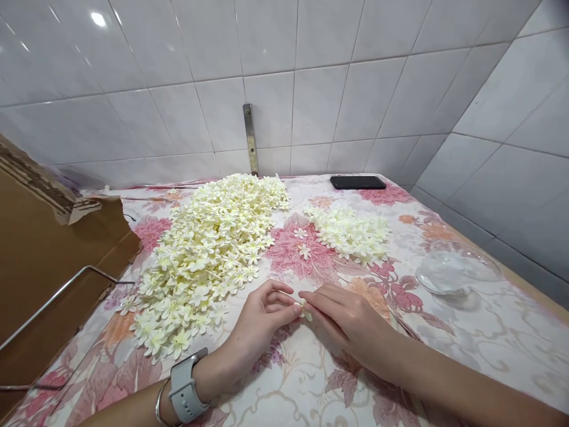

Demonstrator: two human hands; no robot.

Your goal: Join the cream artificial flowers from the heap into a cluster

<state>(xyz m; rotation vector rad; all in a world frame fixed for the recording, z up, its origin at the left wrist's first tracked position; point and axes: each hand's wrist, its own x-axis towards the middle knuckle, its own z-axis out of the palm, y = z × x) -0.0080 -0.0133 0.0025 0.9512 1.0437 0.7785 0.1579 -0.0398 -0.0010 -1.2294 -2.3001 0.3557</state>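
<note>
Between my fingertips is a small cream artificial flower [306, 311], partly hidden by the fingers. My left hand [269, 311], with a watch [184, 385] on its wrist, pinches it from the left with thumb and fingers. From the right, my right hand [351, 320] closes its fingers on the same flower. A large heap of cream flowers [213, 237] spreads to the left of my hands. Beyond my right hand lies a smaller flower pile [353, 234]. Two loose flowers [304, 251] rest on the cloth between the piles.
A floral tablecloth [502, 356] covers the table. A clear dish [444, 273] sits at the right, and a black phone [358, 182] lies near the tiled wall [320, 107]. At the left stand a cardboard box [57, 267] and a bent metal rod [48, 302].
</note>
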